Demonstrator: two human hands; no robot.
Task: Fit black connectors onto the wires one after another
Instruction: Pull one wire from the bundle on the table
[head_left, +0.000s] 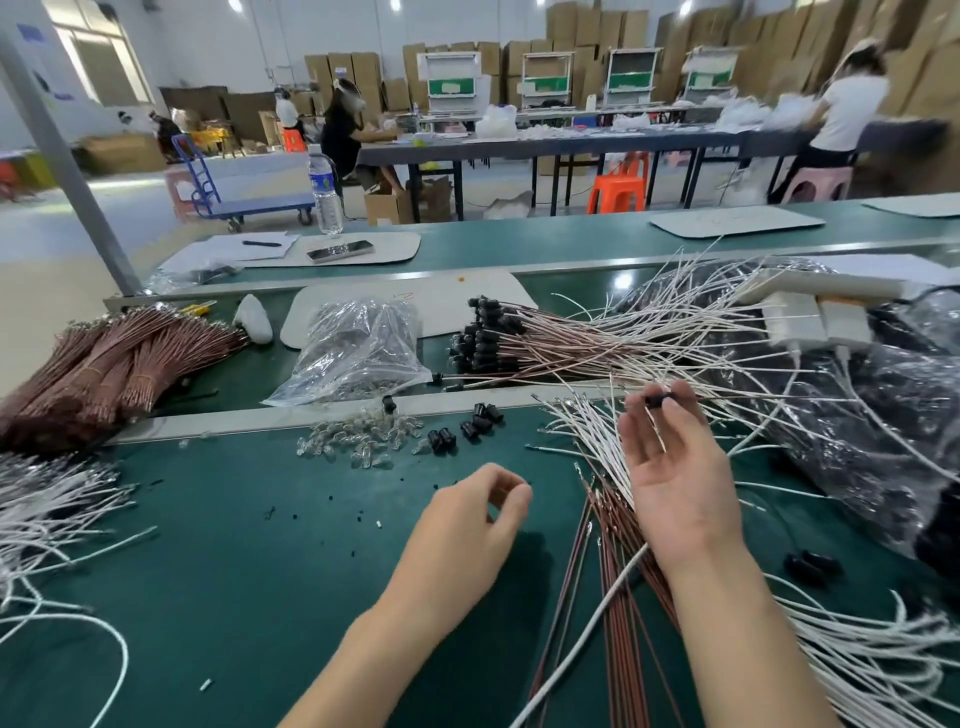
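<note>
Right hand (675, 467): my palm faced up, fingertips pinched on one black connector (660, 399) with a wire running through it.
Left hand (480, 512): my fingers curled loosely, nothing visibly gripped, above the green worktop (234, 545).
Loose connectors (467, 428): lay on the worktop beside clear bulbs (358, 441).
Finished wires (498, 338): stacked behind, connector ends together.

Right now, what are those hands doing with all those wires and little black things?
A person is putting black caps onto wires at a green table. The right hand holds one black cap at its fingertips, on a thin wire. The left hand hovers over the table with curled fingers; I can't tell if it holds anything. More loose caps wait nearby, and a pile of finished wires lies behind.
</note>
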